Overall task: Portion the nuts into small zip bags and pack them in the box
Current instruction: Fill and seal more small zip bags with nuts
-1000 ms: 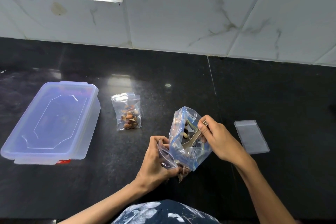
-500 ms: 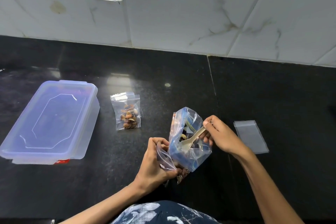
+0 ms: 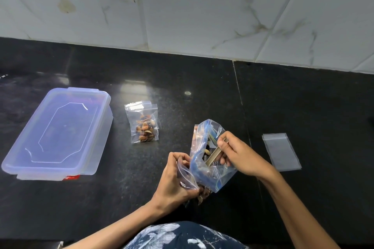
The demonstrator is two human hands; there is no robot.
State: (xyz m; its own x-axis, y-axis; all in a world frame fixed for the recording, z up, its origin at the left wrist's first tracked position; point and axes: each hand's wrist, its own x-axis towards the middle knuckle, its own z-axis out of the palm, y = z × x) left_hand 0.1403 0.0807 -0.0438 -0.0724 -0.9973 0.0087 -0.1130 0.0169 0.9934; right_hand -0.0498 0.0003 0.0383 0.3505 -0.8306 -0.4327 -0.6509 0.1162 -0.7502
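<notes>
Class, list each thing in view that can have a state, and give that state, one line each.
Clear plastic lidded box: lid on.
Small filled zip bag: holds nuts, lying flat.
Large blue-edged zip bag: open, spoon inside.
Small zip bag in left hand: held open.
Flat empty zip bags: unfilled.

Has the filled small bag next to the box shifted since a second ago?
No. The filled small bag lies flat on the counter, at the same gap to the right of the lidded box as before.

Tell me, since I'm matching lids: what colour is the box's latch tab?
Red, on the box's near edge, in the head view.
</notes>
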